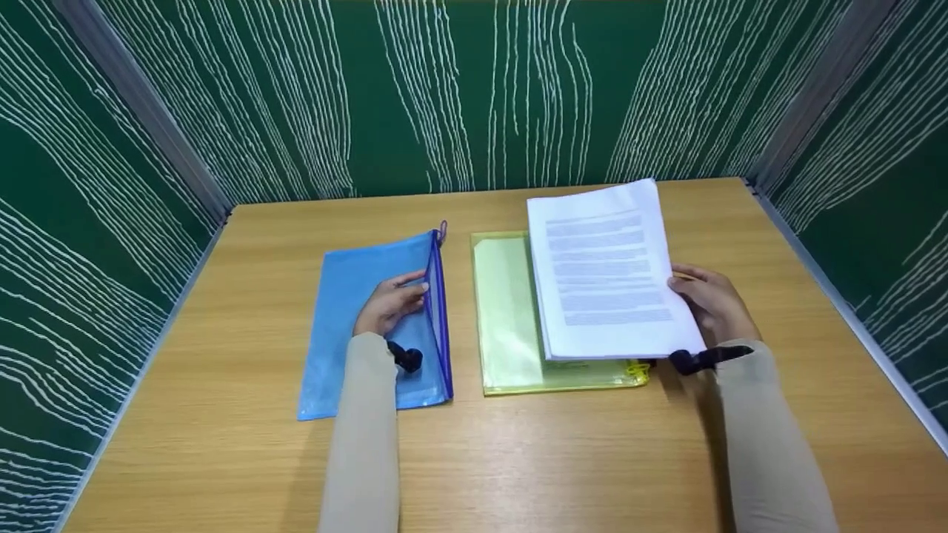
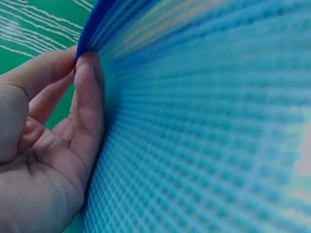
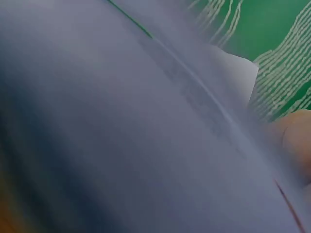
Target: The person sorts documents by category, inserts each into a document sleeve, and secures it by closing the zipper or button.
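A blue mesh zip pouch [image 1: 355,296] lies on the left of the table, its dark blue zip edge [image 1: 444,326] facing right and parted. My left hand [image 1: 392,302] pinches the upper layer of that edge between thumb and fingers; the left wrist view shows the mesh [image 2: 204,136] close up beside the hand [image 2: 53,116]. In my right hand [image 1: 715,300] is a stack of printed paper [image 1: 607,274], gripped at its right edge, thumb on top. The stack is tilted over a yellow zip pouch [image 1: 507,318] and covers much of it. Blurred paper [image 3: 121,121] fills most of the right wrist view.
The wooden table [image 1: 474,459] has green panels [image 1: 474,96] with white wavy lines behind it and on both sides. A yellow zip pull [image 1: 637,370] sits at the yellow pouch's lower right corner. A purple loop [image 1: 443,231] tops the blue pouch's zip edge.
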